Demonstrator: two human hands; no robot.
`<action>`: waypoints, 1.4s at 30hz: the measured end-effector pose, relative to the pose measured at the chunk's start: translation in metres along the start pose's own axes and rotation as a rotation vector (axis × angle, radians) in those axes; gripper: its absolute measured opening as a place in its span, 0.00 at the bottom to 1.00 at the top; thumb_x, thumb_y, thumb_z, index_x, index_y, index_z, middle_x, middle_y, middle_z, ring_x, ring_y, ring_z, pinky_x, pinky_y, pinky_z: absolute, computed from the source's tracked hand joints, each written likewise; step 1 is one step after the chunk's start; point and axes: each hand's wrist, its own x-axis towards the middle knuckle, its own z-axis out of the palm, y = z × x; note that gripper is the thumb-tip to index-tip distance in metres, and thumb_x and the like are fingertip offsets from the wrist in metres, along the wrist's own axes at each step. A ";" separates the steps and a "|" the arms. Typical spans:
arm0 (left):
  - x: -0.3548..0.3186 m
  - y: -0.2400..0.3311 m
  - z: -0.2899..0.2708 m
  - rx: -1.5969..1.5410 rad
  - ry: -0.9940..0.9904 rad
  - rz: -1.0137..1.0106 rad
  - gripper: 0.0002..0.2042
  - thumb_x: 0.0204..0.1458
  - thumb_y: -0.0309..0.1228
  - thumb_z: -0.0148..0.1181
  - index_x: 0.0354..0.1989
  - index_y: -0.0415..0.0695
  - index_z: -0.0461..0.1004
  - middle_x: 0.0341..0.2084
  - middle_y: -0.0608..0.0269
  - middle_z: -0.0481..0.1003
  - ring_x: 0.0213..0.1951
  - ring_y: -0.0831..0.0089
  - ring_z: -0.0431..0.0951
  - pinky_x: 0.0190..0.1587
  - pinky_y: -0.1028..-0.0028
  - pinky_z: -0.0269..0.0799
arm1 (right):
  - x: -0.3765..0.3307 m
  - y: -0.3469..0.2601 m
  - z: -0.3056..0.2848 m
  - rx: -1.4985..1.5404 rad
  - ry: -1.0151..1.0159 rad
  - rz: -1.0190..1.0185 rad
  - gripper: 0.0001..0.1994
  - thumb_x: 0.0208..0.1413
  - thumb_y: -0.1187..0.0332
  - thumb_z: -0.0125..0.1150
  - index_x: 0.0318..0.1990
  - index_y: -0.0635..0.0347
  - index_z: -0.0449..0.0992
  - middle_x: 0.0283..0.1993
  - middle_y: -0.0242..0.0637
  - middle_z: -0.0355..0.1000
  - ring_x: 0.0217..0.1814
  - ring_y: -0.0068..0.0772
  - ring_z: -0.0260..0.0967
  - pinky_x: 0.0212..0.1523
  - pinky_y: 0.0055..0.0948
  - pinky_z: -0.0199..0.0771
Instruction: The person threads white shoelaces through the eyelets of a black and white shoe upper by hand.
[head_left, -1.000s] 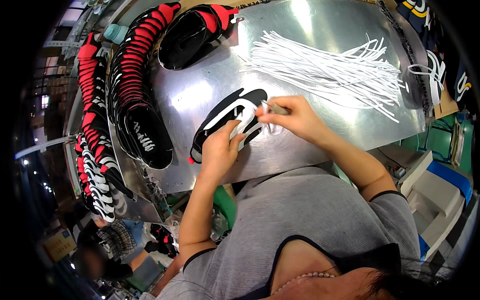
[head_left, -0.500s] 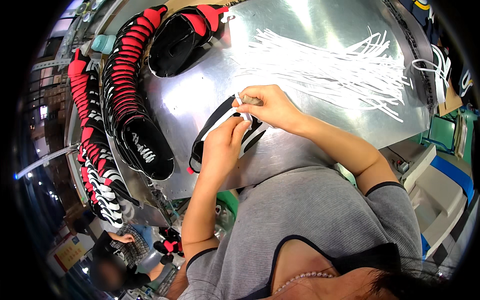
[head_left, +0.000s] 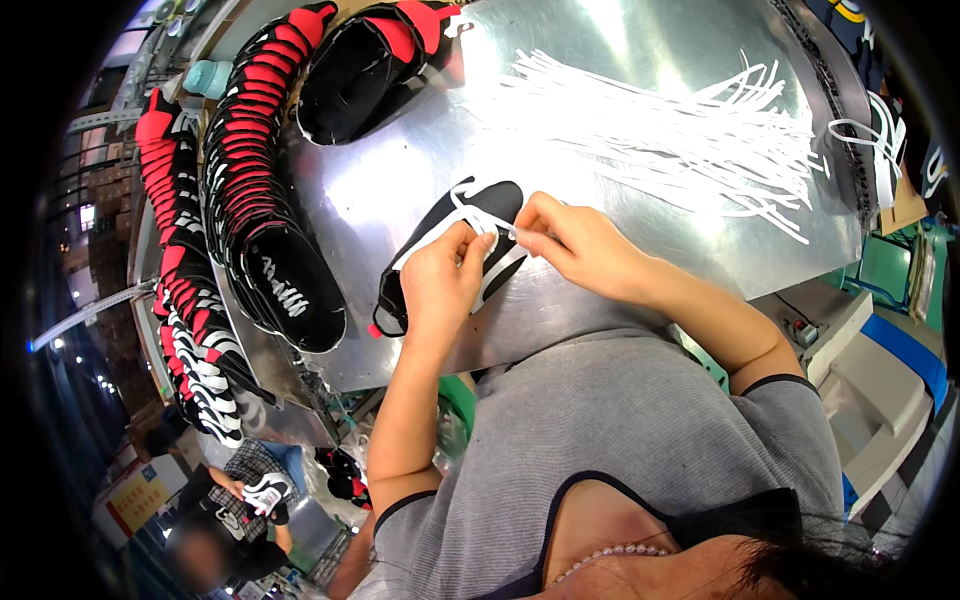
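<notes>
A black and white shoe upper with a small red tab lies at a slant on the metal table. White shoelace runs across its front in a loop. My left hand rests over the upper, thumb and forefinger closed in a pinch on the lace at its middle. Just right of it, my right hand pinches a white lace end between thumb and fingers. The left hand covers part of the upper.
Many white laces lie in a loose bundle at the far right of the table. Nested red and black uppers curve along the left; more uppers stand at the back. Lower left, another person holds a shoe.
My right hand has drawn away to the right from the upper, and the small brown-handled tool it held no longer shows. The lace now forms a visible loop over the front.
</notes>
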 end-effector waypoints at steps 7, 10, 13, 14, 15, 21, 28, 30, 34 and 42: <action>0.003 0.002 -0.001 0.001 -0.063 -0.048 0.14 0.55 0.39 0.61 0.24 0.41 0.75 0.13 0.60 0.70 0.17 0.64 0.69 0.24 0.65 0.63 | -0.005 0.008 0.007 -0.131 -0.029 -0.001 0.08 0.62 0.67 0.58 0.40 0.62 0.71 0.30 0.43 0.77 0.30 0.39 0.76 0.33 0.34 0.73; -0.001 0.003 -0.005 -0.075 -0.110 -0.053 0.10 0.54 0.35 0.63 0.30 0.41 0.77 0.19 0.56 0.75 0.22 0.62 0.75 0.28 0.65 0.68 | 0.002 0.008 0.003 -0.214 -0.073 0.027 0.08 0.61 0.67 0.58 0.40 0.62 0.72 0.30 0.43 0.77 0.30 0.42 0.76 0.32 0.36 0.73; -0.017 -0.006 0.003 -0.171 -0.067 0.159 0.09 0.52 0.31 0.65 0.38 0.39 0.78 0.28 0.51 0.79 0.31 0.58 0.80 0.35 0.65 0.73 | 0.005 0.007 0.008 -0.387 -0.084 -0.004 0.07 0.60 0.68 0.58 0.40 0.62 0.71 0.30 0.44 0.77 0.32 0.45 0.77 0.32 0.39 0.74; -0.020 -0.003 0.000 -0.128 -0.134 0.141 0.12 0.50 0.28 0.66 0.42 0.38 0.77 0.36 0.49 0.79 0.38 0.55 0.81 0.40 0.67 0.75 | 0.007 0.005 0.011 -0.458 -0.081 -0.026 0.07 0.59 0.68 0.58 0.40 0.62 0.71 0.30 0.45 0.77 0.32 0.47 0.77 0.32 0.41 0.74; -0.023 -0.002 0.006 -0.144 -0.128 0.211 0.12 0.51 0.28 0.65 0.42 0.37 0.77 0.34 0.50 0.79 0.34 0.53 0.80 0.37 0.65 0.74 | 0.010 0.000 0.020 -0.526 -0.129 0.036 0.07 0.59 0.69 0.58 0.40 0.62 0.68 0.30 0.45 0.76 0.34 0.50 0.76 0.32 0.44 0.74; -0.021 -0.009 0.005 -0.095 -0.028 0.251 0.09 0.52 0.27 0.63 0.41 0.40 0.75 0.30 0.52 0.78 0.29 0.53 0.78 0.32 0.61 0.71 | 0.005 -0.002 0.028 -0.452 -0.055 -0.002 0.09 0.58 0.68 0.59 0.42 0.61 0.69 0.34 0.46 0.77 0.35 0.50 0.75 0.36 0.41 0.74; -0.028 -0.037 -0.001 0.015 0.109 0.690 0.06 0.50 0.22 0.60 0.36 0.43 0.75 0.24 0.62 0.76 0.25 0.66 0.77 0.27 0.71 0.72 | 0.005 -0.021 -0.054 -0.054 0.195 0.010 0.15 0.56 0.62 0.65 0.44 0.62 0.71 0.32 0.32 0.71 0.34 0.23 0.67 0.36 0.27 0.69; -0.024 -0.025 -0.012 0.072 -0.057 0.605 0.09 0.51 0.24 0.65 0.41 0.41 0.76 0.30 0.58 0.81 0.29 0.63 0.81 0.34 0.72 0.75 | 0.024 0.011 -0.037 0.156 0.081 0.046 0.23 0.50 0.58 0.72 0.47 0.59 0.68 0.37 0.31 0.70 0.40 0.25 0.67 0.39 0.26 0.68; -0.019 -0.032 -0.027 -0.237 -0.333 0.128 0.15 0.60 0.35 0.58 0.50 0.38 0.76 0.38 0.58 0.81 0.40 0.73 0.80 0.46 0.73 0.74 | 0.022 0.017 -0.023 0.179 0.086 0.029 0.28 0.44 0.59 0.77 0.49 0.55 0.68 0.41 0.34 0.74 0.43 0.27 0.71 0.44 0.26 0.70; -0.010 -0.017 -0.024 -0.650 -0.485 -0.352 0.11 0.53 0.26 0.65 0.44 0.40 0.79 0.39 0.64 0.79 0.43 0.75 0.76 0.49 0.75 0.71 | 0.001 0.004 0.005 0.001 0.249 -0.006 0.26 0.45 0.57 0.76 0.48 0.54 0.70 0.44 0.42 0.76 0.46 0.38 0.76 0.47 0.32 0.73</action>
